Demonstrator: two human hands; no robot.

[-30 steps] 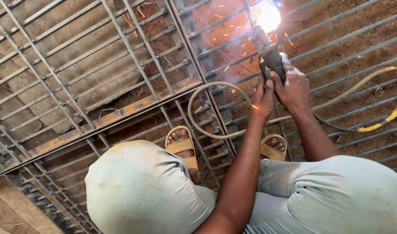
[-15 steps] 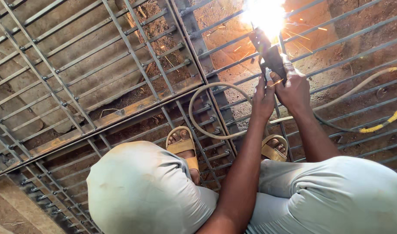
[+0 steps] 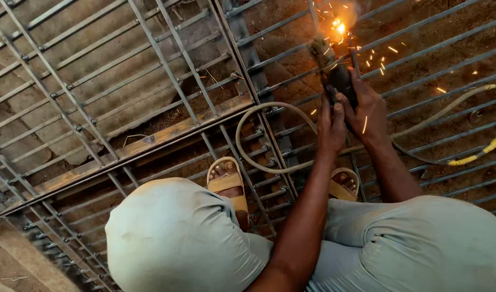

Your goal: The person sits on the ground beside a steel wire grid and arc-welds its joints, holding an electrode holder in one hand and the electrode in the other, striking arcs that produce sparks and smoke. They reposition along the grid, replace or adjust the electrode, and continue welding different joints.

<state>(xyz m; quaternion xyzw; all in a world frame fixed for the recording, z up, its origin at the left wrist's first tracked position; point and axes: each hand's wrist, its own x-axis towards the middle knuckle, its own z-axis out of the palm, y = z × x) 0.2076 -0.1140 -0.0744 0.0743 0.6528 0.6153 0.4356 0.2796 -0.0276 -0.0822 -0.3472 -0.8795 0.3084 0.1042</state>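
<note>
left hand (image 3: 331, 125): fingers clamped on welding holder (image 3: 340, 81)
right hand (image 3: 369, 111): fingers wrapped round same holder
tip: sparks (image 3: 340, 26) on metal grille (image 3: 167, 81)
cable (image 3: 269, 111): looped below hands

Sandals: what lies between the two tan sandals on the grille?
In the head view, between the left sandal and right sandal lie grille bars and the lower loop of the pale cable.
</note>
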